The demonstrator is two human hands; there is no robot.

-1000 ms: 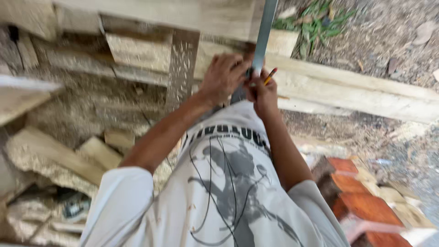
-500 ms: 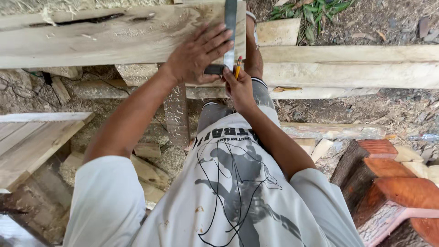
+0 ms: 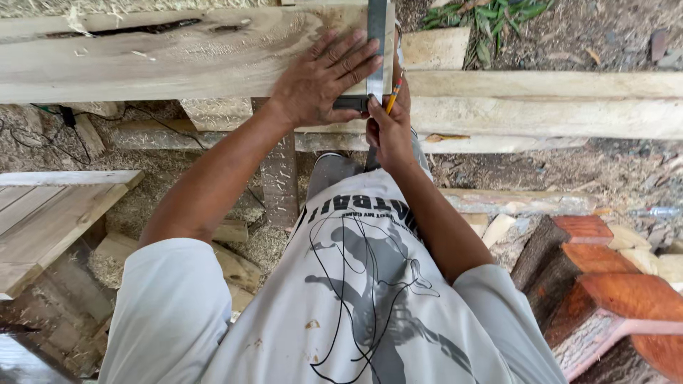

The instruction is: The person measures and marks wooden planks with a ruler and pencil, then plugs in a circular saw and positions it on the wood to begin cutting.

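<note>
Outdoor woodworking yard: rough planks (image 3: 178, 60), sawdust (image 3: 153, 206), cut logs (image 3: 605, 284).

plank (image 3: 178, 57): pale rough-sawn wood | square (image 3: 376, 28): matt grey metal | logs (image 3: 605, 284): reddish wood

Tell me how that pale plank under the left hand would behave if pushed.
The plank looks thick and long, so probably heavy and stiff, unlikely to flex. Its rough sawn face should grip rather than slip under the left hand. The dark crack near its far edge might be a weak spot.
</note>
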